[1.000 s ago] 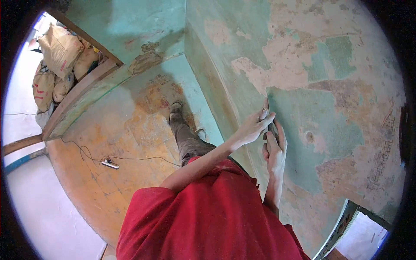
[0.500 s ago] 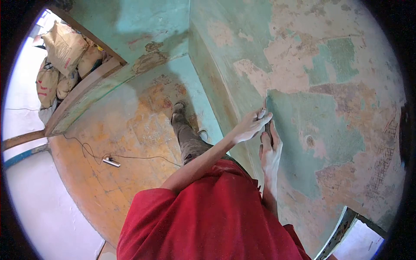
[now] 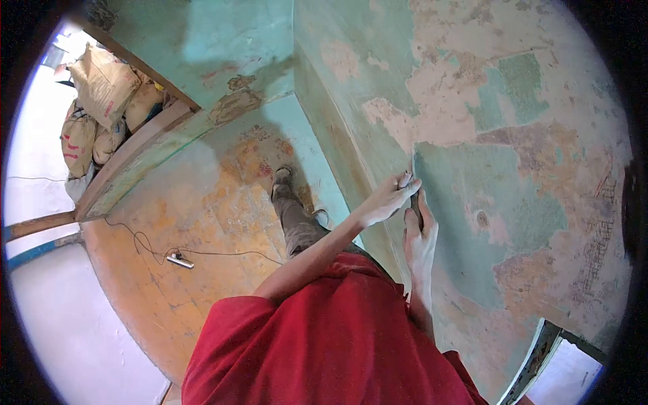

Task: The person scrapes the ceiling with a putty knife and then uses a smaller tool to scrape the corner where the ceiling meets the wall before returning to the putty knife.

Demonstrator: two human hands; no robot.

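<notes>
My left hand (image 3: 388, 200) and my right hand (image 3: 420, 229) are close together at the wall (image 3: 466, 196), both dusted white. Between them they grip a scraper (image 3: 413, 162), whose thin blade shows nearly edge-on and meets the wall where green paint borders a bare pinkish patch. The left fingers are curled near the blade end. Lower down, the right fingers wrap the dark handle, which is mostly hidden by the hands.
A power strip (image 3: 180, 260) with a trailing cable lies on the stained orange floor (image 3: 196, 223). Stuffed sacks (image 3: 101, 84) are piled behind a ledge (image 3: 135, 152) at upper left. One leg (image 3: 293, 212) stands below me. An opening frame (image 3: 533, 361) is at lower right.
The view has shifted slightly, the sacks and power strip now sitting a little farther right. Both hands keep their hold on the scraper, almost in the same place at the wall.
</notes>
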